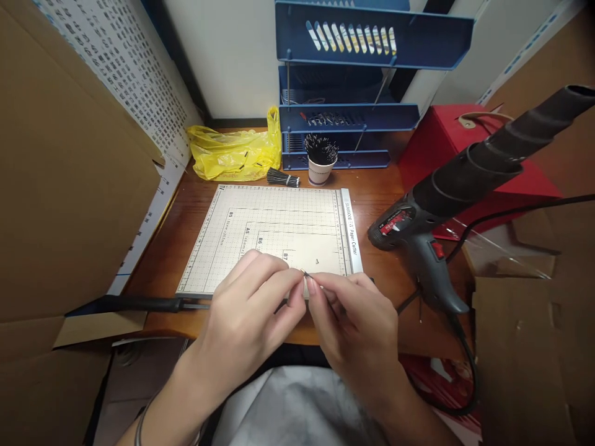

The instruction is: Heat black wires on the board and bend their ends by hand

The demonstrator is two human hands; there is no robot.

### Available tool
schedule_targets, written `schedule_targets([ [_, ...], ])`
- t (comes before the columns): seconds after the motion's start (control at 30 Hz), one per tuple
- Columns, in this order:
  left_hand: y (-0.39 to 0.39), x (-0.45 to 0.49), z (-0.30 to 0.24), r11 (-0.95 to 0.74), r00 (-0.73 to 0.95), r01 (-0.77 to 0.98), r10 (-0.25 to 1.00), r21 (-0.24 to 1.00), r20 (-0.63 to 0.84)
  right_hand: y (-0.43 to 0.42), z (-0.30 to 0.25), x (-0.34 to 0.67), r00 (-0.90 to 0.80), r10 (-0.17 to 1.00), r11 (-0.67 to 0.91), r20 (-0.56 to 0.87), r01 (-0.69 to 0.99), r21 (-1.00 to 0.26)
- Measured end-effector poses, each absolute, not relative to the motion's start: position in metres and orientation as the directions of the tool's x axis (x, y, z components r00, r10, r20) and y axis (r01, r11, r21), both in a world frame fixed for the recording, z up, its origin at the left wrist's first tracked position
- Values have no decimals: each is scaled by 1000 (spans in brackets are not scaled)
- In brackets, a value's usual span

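Observation:
Over the near edge of the paper cutter [223, 248], my two hands meet at the fingertips. My right hand [357, 319] pinches a thin black wire [305, 274], whose tip looks brass-coloured. The rest of this wire mostly disappears behind the fingers. My left hand [253, 297] is closed in a pinch at the tip end of the same wire, its thumb and index finger close to the right thumb. A tiny dark bit [317, 261] lies on the cutter's gridded board just beyond the fingers.
A paper cup [320, 172] full of black wires stands behind the board, beside a wire bundle [282, 178] and a yellow plastic bag [237, 152]. Blue tray shelves [348, 118] rise behind. A heat gun [430, 254] stands right, near a red box [469, 148]. Cardboard [69, 173] walls the left.

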State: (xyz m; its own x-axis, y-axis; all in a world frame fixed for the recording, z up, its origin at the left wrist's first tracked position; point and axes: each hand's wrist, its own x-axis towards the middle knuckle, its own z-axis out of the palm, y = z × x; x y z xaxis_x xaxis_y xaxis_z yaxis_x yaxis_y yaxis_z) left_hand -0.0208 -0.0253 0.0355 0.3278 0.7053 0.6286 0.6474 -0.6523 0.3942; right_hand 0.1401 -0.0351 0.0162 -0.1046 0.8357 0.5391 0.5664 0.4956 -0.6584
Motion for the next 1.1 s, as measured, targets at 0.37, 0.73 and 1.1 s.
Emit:
schedule_targets([
  [0.37, -27, -21, 33, -673, 339, 619, 694, 405, 635, -41, 14, 132, -31, 821, 472, 570, 598, -648],
  [0.73, -27, -19, 27, -588, 268, 628, 778, 510, 568, -35, 19, 142, -63, 911, 382, 407, 497, -779],
  [1.1, -23, -18, 34, -615, 295, 643, 749, 457, 593, -32, 20, 144, -150, 838, 510, 525, 559, -654],
])
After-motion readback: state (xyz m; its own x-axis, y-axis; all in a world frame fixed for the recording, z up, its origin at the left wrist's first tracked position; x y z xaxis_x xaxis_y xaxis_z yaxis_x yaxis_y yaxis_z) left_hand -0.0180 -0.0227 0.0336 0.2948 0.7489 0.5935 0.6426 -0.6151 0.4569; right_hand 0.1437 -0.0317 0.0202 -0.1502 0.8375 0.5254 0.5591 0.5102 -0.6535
